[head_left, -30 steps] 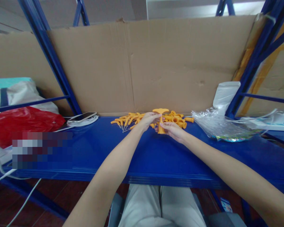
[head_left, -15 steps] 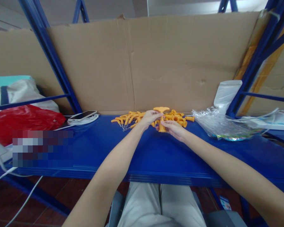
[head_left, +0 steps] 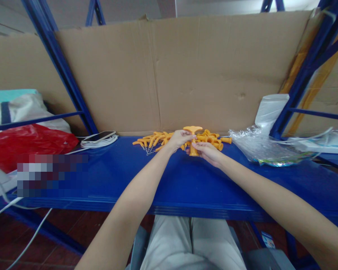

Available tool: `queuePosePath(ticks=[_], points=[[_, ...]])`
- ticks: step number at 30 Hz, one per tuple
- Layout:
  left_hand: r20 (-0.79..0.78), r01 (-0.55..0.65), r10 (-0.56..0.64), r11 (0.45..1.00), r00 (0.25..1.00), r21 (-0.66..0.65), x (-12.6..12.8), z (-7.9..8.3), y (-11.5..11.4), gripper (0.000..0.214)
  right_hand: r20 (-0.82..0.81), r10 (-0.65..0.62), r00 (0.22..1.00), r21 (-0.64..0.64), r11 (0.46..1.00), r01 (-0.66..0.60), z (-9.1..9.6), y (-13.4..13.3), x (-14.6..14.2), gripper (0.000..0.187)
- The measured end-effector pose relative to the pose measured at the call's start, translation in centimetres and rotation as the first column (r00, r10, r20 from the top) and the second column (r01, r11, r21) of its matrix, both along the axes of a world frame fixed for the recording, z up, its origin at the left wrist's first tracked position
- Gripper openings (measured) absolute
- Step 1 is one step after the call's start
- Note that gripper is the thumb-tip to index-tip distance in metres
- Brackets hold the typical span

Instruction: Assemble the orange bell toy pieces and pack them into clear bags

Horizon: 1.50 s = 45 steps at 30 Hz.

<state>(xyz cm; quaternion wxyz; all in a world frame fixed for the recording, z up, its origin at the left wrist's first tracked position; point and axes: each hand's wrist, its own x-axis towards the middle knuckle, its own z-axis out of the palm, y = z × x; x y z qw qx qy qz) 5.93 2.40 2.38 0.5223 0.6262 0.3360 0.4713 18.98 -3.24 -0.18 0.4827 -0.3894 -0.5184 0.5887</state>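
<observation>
Both hands hold one yellow plastic corkscrew (head_left: 193, 129) upright over the shelf, its T-shaped handle on top. My left hand (head_left: 180, 138) is closed just under the handle. Lower down, the fingers of my right hand (head_left: 207, 151) are closed around the flared sleeve (head_left: 194, 152) of the same corkscrew. Behind my left hand lies a pile of yellow corkscrew handles (head_left: 154, 138) with metal spirals (head_left: 148, 151) sticking out. Behind my right hand is a heap of hollow yellow sleeves (head_left: 208, 139). My fingers hide the corkscrew's middle.
The blue shelf (head_left: 186, 183) backs onto a cardboard sheet (head_left: 202, 71). At right lies clear plastic wrapping (head_left: 259, 148), near a white power strip (head_left: 323, 144). A phone (head_left: 103, 136) rests on coiled white cable (head_left: 101, 143) at left, beside a red bag (head_left: 30, 144).
</observation>
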Motion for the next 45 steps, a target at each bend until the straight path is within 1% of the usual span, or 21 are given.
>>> queuePosePath(ticks=[5,11,17,21,23,26,30,32,34,36,40,41,43,44,45], points=[[-0.003,0.003,-0.003,1.0,1.0,0.001,0.0,0.1,-0.3,0.027,-0.012,-0.015,1.0,-0.014,1.0,0.015,0.1,0.1,0.1,0.024],[-0.016,-0.001,0.001,1.0,1.0,0.009,0.1,0.2,-0.4,0.026,-0.001,-0.022,1.0,-0.018,1.0,0.022,0.3,0.0,0.1,0.024],[-0.009,-0.065,0.066,0.997,0.998,0.047,0.3,0.5,-0.9,0.025,-0.02,-0.01,1.0,0.013,1.0,0.01,-0.2,0.4,0.3,0.019],[-0.015,-0.105,0.106,0.993,0.994,0.046,0.4,0.6,-1.0,0.025,0.048,-0.033,0.998,0.03,0.999,0.031,-0.6,0.6,0.3,0.011],[-0.012,-0.116,0.117,0.992,0.993,0.05,0.4,0.6,-1.0,0.026,0.082,-0.051,0.995,0.037,0.998,0.048,-0.7,0.6,0.2,0.011],[0.004,-0.073,0.073,0.995,0.997,0.071,0.4,0.7,-1.0,0.024,0.044,-0.042,0.998,0.07,0.997,0.039,-0.6,0.4,0.2,0.014],[0.011,0.011,-0.012,0.996,1.0,0.084,0.3,0.9,-1.3,0.021,-0.042,0.071,0.997,0.117,0.991,-0.066,-0.4,0.1,0.3,0.019],[-0.003,0.038,-0.038,0.996,0.999,0.085,0.2,1.0,-1.2,0.021,-0.057,0.126,0.99,0.13,0.985,-0.118,-0.4,0.1,0.5,0.022],[-0.014,0.053,-0.052,0.995,0.999,0.09,0.0,0.9,-1.0,0.02,-0.061,0.15,0.987,0.129,0.982,-0.141,-0.3,0.1,0.6,0.025],[-0.02,0.045,-0.043,0.994,0.999,0.097,-0.1,0.8,-0.7,0.019,-0.056,0.137,0.989,0.134,0.983,-0.129,-0.3,0.2,0.7,0.028],[-0.066,0.036,-0.028,0.991,0.997,0.132,-0.1,0.5,0.1,0.023,-0.01,0.056,0.998,0.171,0.984,-0.054,-0.3,0.4,0.7,0.03],[-0.091,0.021,-0.007,0.987,0.996,0.158,-0.1,0.4,0.2,0.026,0.002,0.036,0.999,0.18,0.983,-0.036,-0.3,0.4,0.7,0.03],[-0.138,-0.073,0.108,0.968,0.985,0.239,-0.3,0.4,0.3,0.042,0.018,0.005,1.0,0.195,0.981,-0.009,-0.3,0.4,0.6,0.03],[-0.16,-0.139,0.193,0.945,0.968,0.296,-0.4,0.5,0.3,0.055,0.023,-0.005,1.0,0.2,0.98,0.0,-0.3,0.4,0.6,0.03],[-0.185,-0.199,0.281,0.909,0.942,0.365,-0.6,0.7,0.2,0.069,0.027,-0.013,1.0,0.202,0.979,0.008,-0.4,0.4,0.6,0.03]])
